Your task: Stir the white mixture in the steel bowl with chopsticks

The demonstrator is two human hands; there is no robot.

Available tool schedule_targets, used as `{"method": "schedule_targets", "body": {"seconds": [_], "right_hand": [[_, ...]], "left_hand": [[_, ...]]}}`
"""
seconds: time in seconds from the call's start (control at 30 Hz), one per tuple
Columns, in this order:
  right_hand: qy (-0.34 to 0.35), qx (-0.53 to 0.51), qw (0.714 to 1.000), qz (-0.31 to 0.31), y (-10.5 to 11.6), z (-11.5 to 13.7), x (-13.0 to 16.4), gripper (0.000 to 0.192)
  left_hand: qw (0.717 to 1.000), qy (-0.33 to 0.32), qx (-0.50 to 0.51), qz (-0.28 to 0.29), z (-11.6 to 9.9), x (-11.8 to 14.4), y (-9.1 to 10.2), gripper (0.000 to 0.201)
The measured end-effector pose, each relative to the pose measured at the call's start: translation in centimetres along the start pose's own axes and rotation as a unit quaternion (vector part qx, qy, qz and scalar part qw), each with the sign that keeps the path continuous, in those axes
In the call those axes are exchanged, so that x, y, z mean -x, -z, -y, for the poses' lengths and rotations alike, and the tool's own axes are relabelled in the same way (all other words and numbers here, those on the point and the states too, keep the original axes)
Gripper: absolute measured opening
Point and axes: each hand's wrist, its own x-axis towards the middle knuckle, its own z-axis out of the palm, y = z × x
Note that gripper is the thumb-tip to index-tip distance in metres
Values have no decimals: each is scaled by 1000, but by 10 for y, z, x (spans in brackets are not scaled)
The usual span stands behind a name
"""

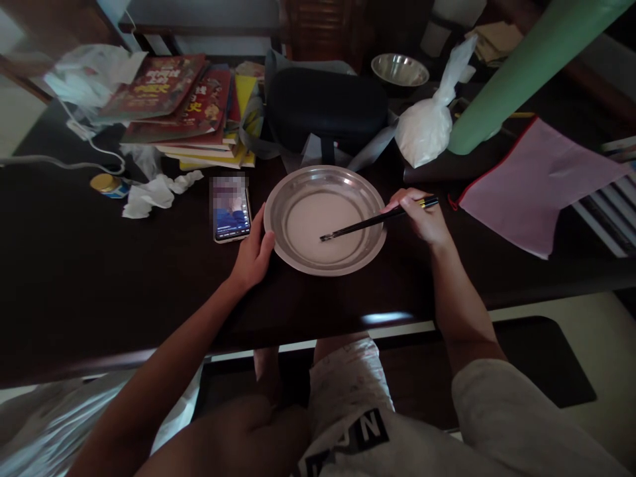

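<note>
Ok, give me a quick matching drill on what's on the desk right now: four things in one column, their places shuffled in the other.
Things:
1. chopsticks
2. phone
3. white plastic bag
4. crumpled tissue

Places:
A. beside the small jar, left of the phone
B. in the right hand, tips in the metal dish
C. flat on the desk, just left of the dish
D. behind the dish, to its right, beside the green roll

Pairs: 1-B, 2-C, 3-D, 4-A. The left hand steadies the dish rim.
</note>
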Motion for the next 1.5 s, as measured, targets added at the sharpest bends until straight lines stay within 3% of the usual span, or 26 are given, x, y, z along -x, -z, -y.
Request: {"method": "schedule_targets", "body": {"seconds": [0.2, 0.37, 0.5, 0.67, 0.83, 1.0, 1.17, 1.37, 1.5], "right_hand": [[-2, -11, 999, -51, 1, -1, 0, 31], [-1, 19, 1000, 5, 1, -1, 0, 33], [-7, 1, 999, -45, 1, -1, -1, 33], [0, 8, 1000, 9, 1, -4, -1, 34], [-10, -2, 999, -46, 1, -2, 0, 33], [-2, 15, 1000, 4, 0, 1, 0, 33], [-2, -8, 998, -55, 0, 0, -1, 31], [-3, 16, 1000, 8, 0, -1, -1, 35], [-4, -8, 999, -42, 1, 0, 0, 31]], "left_hand": [[1000, -3, -3, 2, -1, 0, 0, 69], [1000, -7, 12, -7, 1, 1, 0, 68], [1000, -7, 9, -1, 1, 0, 0, 69], [1000, -4, 7, 1, 0, 0, 0, 69], [1000, 0, 8, -2, 0, 0, 0, 70], [1000, 2, 4, 2, -1, 0, 0, 69], [1000, -3, 13, -1, 0, 0, 0, 69], [1000, -7, 9, -4, 1, 0, -1, 69], [1000, -5, 3, 2, -1, 0, 0, 70]]}}
